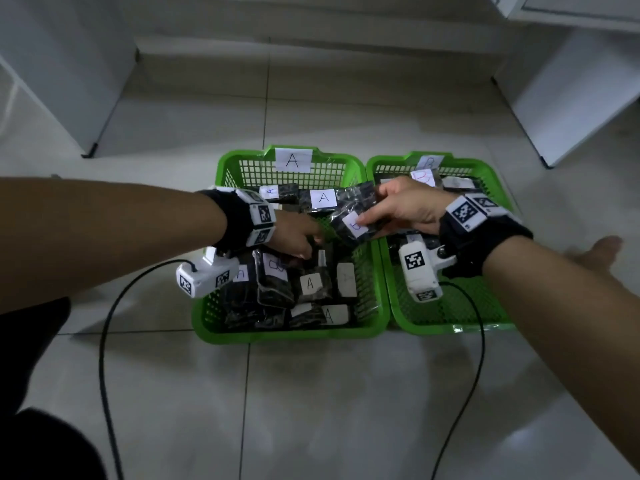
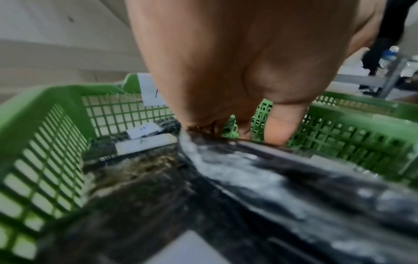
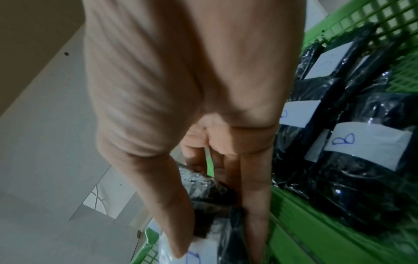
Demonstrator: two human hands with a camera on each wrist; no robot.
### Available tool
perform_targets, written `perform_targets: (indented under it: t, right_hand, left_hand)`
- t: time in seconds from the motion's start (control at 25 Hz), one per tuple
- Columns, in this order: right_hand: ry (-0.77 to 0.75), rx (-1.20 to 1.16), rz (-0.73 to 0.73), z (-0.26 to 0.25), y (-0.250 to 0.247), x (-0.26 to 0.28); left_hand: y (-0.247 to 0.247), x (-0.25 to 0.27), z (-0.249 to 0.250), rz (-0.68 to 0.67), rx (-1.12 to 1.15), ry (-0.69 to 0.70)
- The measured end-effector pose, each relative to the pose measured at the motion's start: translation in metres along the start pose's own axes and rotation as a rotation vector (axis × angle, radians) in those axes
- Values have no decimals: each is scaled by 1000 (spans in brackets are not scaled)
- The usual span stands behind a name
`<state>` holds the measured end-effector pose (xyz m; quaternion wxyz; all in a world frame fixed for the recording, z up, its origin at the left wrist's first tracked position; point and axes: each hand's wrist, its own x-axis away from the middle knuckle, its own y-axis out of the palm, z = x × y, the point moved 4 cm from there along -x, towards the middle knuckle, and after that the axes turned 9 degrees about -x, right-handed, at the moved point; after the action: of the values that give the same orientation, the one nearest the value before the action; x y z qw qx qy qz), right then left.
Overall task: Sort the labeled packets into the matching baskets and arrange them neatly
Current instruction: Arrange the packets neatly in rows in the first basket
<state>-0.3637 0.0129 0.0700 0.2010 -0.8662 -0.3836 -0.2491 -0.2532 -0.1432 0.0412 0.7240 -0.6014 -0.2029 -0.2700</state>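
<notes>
Two green baskets stand side by side on the floor: basket A on the left and basket B on the right, each with a paper letter on its far wall. Several black packets with white labels lie in both. My right hand holds a black packet labeled B above the rims between the two baskets, thumb on its label. In the right wrist view the thumb and fingers of the right hand pinch this packet. My left hand reaches into basket A and grips the edge of a black packet.
White cabinets stand at the far left and far right, with a low step behind the baskets. Two black cables trail over the tiled floor. A foot lies right of basket B. B-labeled packets fill basket B.
</notes>
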Motion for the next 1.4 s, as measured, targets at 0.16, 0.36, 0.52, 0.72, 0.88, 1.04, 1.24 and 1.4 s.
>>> perform_targets:
  t: [0.16,0.36,0.52,0.72,0.88,1.04,1.24,1.4]
  right_hand:
    - [-12,-18,-21,2,2,4]
    - [-7,-74,-41,1,1,5]
    - [-52,-149,-1,-5,8,4]
    - [-139,-278,92,-19,18,-11]
    - [-209,-234,209,-24,11,-14]
    - [-286,-140,275,-28,12,-14]
    - [-291,40,166,-29,20,-15]
    - [-160,-17,39,-23,28,-20]
  left_hand:
    - [6,-8,5,-39,234,39]
    - [-1,-3,-2,-48,355,49]
    - [-28,4,-18,167,808,5]
    - [-47,9,-34,339,918,-15]
    - [-49,15,-62,424,879,-244]
    - [-46,18,-69,368,939,-311]
    - [-46,5,-73,382,1020,-299]
    - [-49,9,-78,481,1136,-349]
